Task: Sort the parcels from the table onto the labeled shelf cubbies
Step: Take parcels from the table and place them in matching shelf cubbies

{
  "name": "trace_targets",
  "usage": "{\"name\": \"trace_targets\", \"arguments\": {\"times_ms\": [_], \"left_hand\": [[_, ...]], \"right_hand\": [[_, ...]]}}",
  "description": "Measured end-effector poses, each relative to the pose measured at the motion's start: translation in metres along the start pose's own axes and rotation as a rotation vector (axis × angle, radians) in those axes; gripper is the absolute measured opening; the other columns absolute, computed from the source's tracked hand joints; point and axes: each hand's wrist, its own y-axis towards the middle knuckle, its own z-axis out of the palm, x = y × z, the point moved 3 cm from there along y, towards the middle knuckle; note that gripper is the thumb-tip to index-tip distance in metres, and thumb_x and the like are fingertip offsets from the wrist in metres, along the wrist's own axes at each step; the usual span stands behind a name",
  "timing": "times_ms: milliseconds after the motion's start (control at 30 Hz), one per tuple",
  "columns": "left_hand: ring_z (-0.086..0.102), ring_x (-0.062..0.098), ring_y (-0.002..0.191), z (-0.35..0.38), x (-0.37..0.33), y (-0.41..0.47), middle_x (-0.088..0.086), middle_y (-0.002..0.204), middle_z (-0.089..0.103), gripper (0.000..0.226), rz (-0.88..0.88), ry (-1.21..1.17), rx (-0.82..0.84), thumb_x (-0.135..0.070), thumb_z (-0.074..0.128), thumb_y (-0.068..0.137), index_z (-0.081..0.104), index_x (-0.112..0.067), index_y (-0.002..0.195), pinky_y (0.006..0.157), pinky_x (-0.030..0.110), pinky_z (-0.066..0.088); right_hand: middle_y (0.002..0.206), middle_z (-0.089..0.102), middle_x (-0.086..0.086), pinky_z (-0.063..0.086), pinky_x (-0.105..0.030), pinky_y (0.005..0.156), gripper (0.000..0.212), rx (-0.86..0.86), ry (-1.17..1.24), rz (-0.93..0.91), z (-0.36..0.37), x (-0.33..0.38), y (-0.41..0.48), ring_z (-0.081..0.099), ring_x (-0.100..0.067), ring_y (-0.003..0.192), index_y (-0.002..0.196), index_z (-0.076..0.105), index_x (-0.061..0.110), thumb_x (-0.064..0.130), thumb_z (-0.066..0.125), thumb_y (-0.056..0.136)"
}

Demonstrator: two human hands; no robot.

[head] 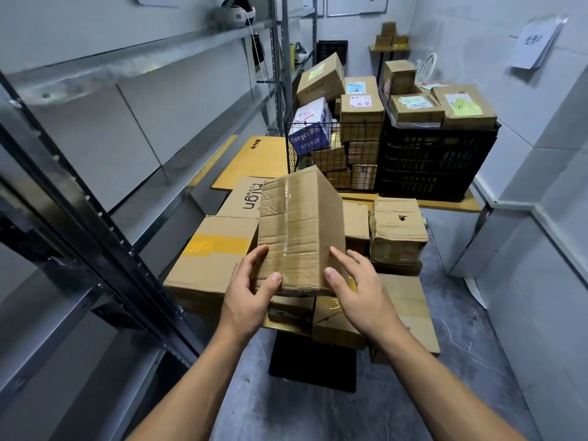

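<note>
Both hands gripping taped parcel [300, 230]: left hand [251, 291], right hand [359, 288] clasping near end, lifting above table's [451, 203] front edge; label face not showing; next: turning toward shelf [133, 58] on left

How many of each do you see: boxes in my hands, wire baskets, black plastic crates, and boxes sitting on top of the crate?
Held box: 1
Wire basket: 1
Black plastic crate: 1
Boxes on top of the crate: 3 showing
Total: 6
</note>
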Motion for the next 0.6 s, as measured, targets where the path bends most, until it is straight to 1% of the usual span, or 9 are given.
{"name": "trace_targets", "arguments": {"times_ms": [133, 167, 233, 267, 300, 367, 433, 533, 600], "left_hand": [[0.049, -0.003, 0.120, 0.008, -0.010, -0.003, -0.020, 0.128, 0.050, 0.056, 0.094, 0.200, -0.013, -0.057, 0.062, 0.082, 0.047, -0.044, 0.134, 0.091, 0.003, 0.038], [0.048, -0.003, 0.121, 0.009, -0.012, -0.003, -0.021, 0.128, 0.050, 0.056, 0.119, 0.224, -0.011, -0.056, 0.063, 0.082, 0.046, -0.045, 0.134, 0.092, 0.003, 0.037], [0.049, 0.000, 0.123, 0.011, -0.015, -0.003, -0.021, 0.130, 0.050, 0.055, 0.157, 0.223, 0.010, -0.054, 0.063, 0.084, 0.046, -0.044, 0.135, 0.095, 0.010, 0.041], [0.051, 0.003, 0.124, 0.011, -0.017, -0.002, -0.020, 0.131, 0.051, 0.056, 0.144, 0.168, 0.027, -0.054, 0.063, 0.084, 0.046, -0.043, 0.136, 0.096, 0.017, 0.044], [0.053, 0.007, 0.123, 0.011, -0.018, -0.001, -0.018, 0.131, 0.054, 0.056, 0.114, 0.076, 0.042, -0.053, 0.063, 0.085, 0.046, -0.042, 0.137, 0.096, 0.023, 0.047], [0.056, 0.011, 0.121, 0.007, -0.019, 0.001, -0.014, 0.128, 0.060, 0.053, 0.072, -0.092, 0.043, -0.051, 0.062, 0.086, 0.048, -0.040, 0.136, 0.092, 0.024, 0.051], [0.057, 0.010, 0.119, 0.004, -0.019, 0.002, -0.013, 0.125, 0.061, 0.046, 0.051, -0.123, 0.006, -0.049, 0.061, 0.086, 0.053, -0.043, 0.131, 0.088, 0.021, 0.052], [0.055, 0.003, 0.117, -0.002, -0.011, 0.002, -0.012, 0.126, 0.056, 0.045, -0.023, 0.024, -0.072, -0.052, 0.059, 0.082, 0.056, -0.042, 0.125, 0.096, 0.032, 0.050], [0.048, -0.011, 0.114, -0.005, -0.008, 0.000, -0.013, 0.124, 0.051, 0.053, -0.050, 0.174, -0.090, -0.062, 0.054, 0.077, 0.050, -0.046, 0.127, 0.100, 0.027, 0.041]], "right_hand": [[0.140, 0.057, 0.003, 0.046, -0.046, 0.108, 0.075, 0.041, 0.170, 0.037, 0.009, 0.011, 0.003, 0.052, -0.016, 0.131, 0.148, 0.035, 0.040, 0.067, 0.058, 0.082], [0.136, 0.059, 0.004, 0.048, -0.046, 0.106, 0.072, 0.014, 0.188, 0.046, 0.010, 0.011, 0.003, 0.055, -0.015, 0.127, 0.145, 0.035, 0.041, 0.064, 0.063, 0.084], [0.127, 0.063, 0.011, 0.053, -0.043, 0.101, 0.054, -0.054, 0.257, 0.049, 0.009, 0.008, 0.004, 0.062, -0.007, 0.118, 0.132, 0.040, 0.053, 0.050, 0.071, 0.088], [0.123, 0.065, 0.013, 0.054, -0.040, 0.100, 0.050, -0.074, 0.306, 0.054, 0.007, 0.006, 0.004, 0.063, -0.005, 0.114, 0.124, 0.041, 0.060, 0.044, 0.072, 0.089], [0.122, 0.066, 0.011, 0.055, -0.041, 0.099, 0.048, -0.084, 0.364, 0.067, 0.006, 0.004, 0.004, 0.064, -0.005, 0.113, 0.121, 0.044, 0.060, 0.039, 0.073, 0.089], [0.121, 0.070, 0.000, 0.054, -0.049, 0.099, 0.047, -0.089, 0.517, 0.111, 0.004, -0.003, 0.005, 0.066, -0.016, 0.114, 0.127, 0.049, 0.048, 0.028, 0.072, 0.092], [0.116, 0.073, -0.009, 0.053, -0.060, 0.097, 0.044, -0.105, 0.686, 0.172, 0.003, -0.010, 0.005, 0.068, -0.026, 0.111, 0.134, 0.051, 0.032, 0.018, 0.067, 0.095], [0.108, 0.075, -0.009, 0.054, -0.064, 0.089, 0.041, -0.117, 0.888, 0.242, 0.005, -0.017, 0.002, 0.070, -0.027, 0.103, 0.134, 0.049, 0.030, 0.008, 0.056, 0.100], [0.108, 0.075, -0.008, 0.059, -0.057, 0.079, 0.042, -0.092, 0.948, 0.237, 0.008, -0.018, -0.002, 0.070, -0.023, 0.098, 0.132, 0.050, 0.032, 0.004, 0.053, 0.101]]}}
